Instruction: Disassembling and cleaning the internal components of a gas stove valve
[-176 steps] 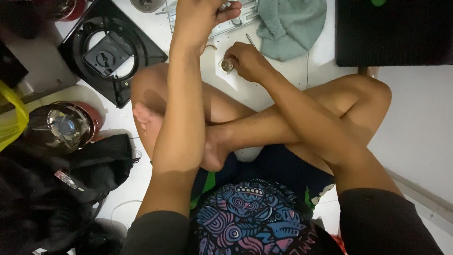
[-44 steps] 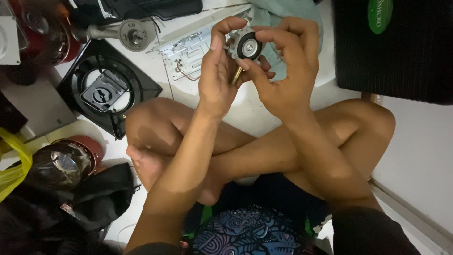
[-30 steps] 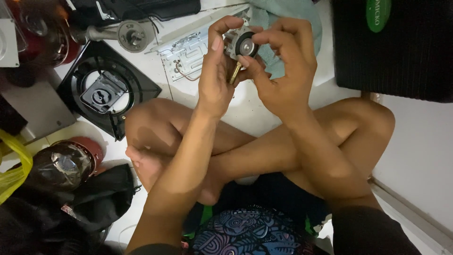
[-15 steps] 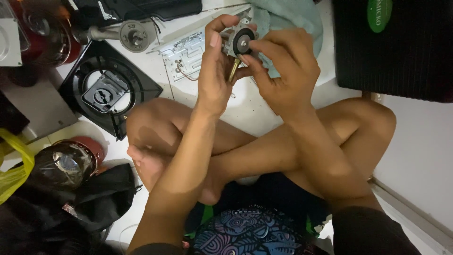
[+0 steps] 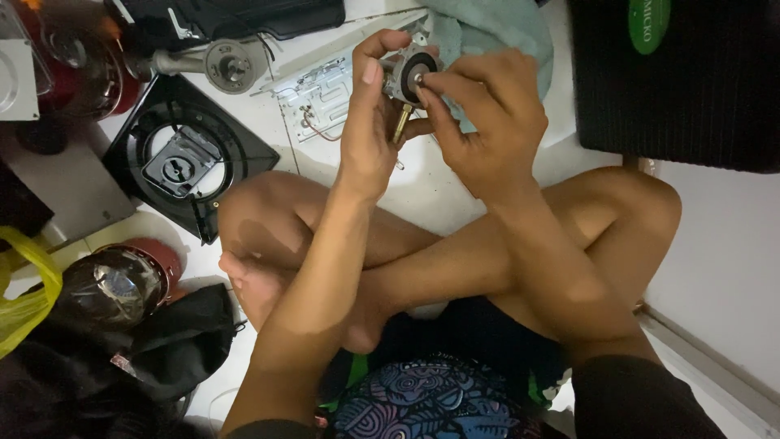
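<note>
Here, the person is sitting cross-legged on a white floor (image 5: 422, 191), and both hands are raised above the knees, holding a small grey metal part (image 5: 409, 73) with a black round face and a brass stem (image 5: 400, 123) hanging below it. The left hand (image 5: 370, 130) is curling around the part from the left, its thumb and fingers pinching the grey body, with the index finger arching over the top. The right hand (image 5: 487, 122) is closing in from the right, its fingertips (image 5: 431, 81) pressing together on the black round face. The part is sitting between the two hands, in front of a pale green cloth (image 5: 496, 28) and just above a flat white metal plate (image 5: 325, 93) with wires lying on the floor. A black square frame (image 5: 191, 154) with a round opening is lying to the left, near a grey round fitting (image 5: 227, 65). A dark glass lid with a red rim (image 5: 118, 280) and a yellow bag (image 5: 24, 297) are resting at the lower left, well apart from the hands. A black box (image 5: 674, 81) is standing at the upper right.
</note>
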